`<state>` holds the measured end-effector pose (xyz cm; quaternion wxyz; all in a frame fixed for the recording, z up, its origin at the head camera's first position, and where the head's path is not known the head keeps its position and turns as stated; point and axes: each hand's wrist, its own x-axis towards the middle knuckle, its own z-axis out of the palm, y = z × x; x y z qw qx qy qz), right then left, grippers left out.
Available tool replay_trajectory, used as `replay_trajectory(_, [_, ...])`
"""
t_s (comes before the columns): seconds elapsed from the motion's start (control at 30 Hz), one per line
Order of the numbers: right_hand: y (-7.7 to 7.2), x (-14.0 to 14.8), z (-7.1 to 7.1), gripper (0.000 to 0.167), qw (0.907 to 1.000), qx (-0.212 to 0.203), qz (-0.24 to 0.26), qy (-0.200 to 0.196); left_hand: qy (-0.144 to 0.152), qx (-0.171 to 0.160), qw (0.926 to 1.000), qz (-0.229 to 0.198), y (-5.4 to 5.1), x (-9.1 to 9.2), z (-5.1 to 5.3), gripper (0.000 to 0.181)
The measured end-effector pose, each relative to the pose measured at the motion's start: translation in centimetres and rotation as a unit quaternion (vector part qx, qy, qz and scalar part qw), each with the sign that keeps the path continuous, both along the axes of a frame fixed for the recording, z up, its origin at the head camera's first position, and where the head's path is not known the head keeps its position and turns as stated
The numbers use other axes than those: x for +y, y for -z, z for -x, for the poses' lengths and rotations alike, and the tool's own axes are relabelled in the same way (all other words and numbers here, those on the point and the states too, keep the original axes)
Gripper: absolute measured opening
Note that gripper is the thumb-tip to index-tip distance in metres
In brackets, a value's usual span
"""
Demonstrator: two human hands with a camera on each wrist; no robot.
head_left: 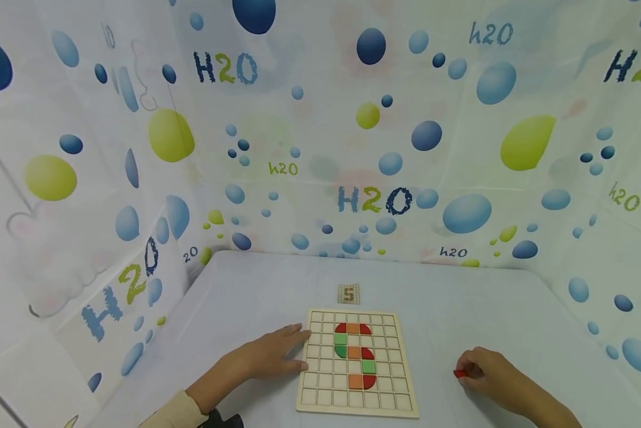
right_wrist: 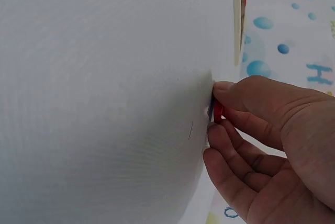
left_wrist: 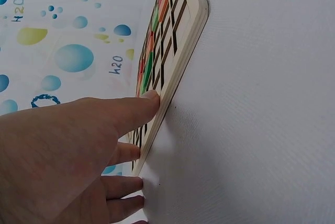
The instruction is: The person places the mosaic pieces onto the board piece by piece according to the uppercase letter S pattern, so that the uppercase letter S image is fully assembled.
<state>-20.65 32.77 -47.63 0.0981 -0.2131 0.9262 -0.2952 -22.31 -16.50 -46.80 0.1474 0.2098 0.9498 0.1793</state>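
A wooden grid board [head_left: 320, 398] lies flat on the table, with red, orange and green tiles [head_left: 355, 353] set in its squares in an S shape. My left hand [head_left: 272, 355] rests at the board's left edge, its fingers spread; in the left wrist view the thumb [left_wrist: 138, 110] touches the rim. To the right of the board, my right hand [head_left: 486, 374] pinches a small red tile [head_left: 460, 373] close to the tabletop. The right wrist view shows that red tile [right_wrist: 218, 112] between thumb and fingers, partly hidden by them.
Behind the board lies a small card [head_left: 349, 293] with an S pattern on a grid. White cloth [head_left: 235, 279] covers the table. Curtains [head_left: 320, 119] printed with bubbles and H2O lettering stand at the back and sides. A dark object [head_left: 224, 421] shows below the left forearm.
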Motion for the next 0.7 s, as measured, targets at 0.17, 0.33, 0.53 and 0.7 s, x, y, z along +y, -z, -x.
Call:
replay_trajectory(0.17, [-0.1,-0.6,0.1,0.013,0.9998,-0.007,-0.007,0.017,-0.002,0.004,1.0,0.003,0.0,0.0,0.0,0.078])
replay_trajectory(0.33, [-0.6,-2.3,0.2,0.015,0.9974,-0.008,-0.038,0.06,-0.001,0.006,1.0,0.003,0.1,0.1,0.0,0.078])
replay_trajectory(0.53, [-1.5,-4.9,0.3,0.014,0.9953,0.006,-0.038,0.089,-0.001,0.006,1.0,0.005,0.3,0.0,0.1,0.079])
replay_trajectory(0.7, [-2.1,-7.2,0.4,0.014,0.9959,0.034,-0.035,0.077,-0.001,0.007,1.0,0.007,0.5,-0.1,0.2,0.079])
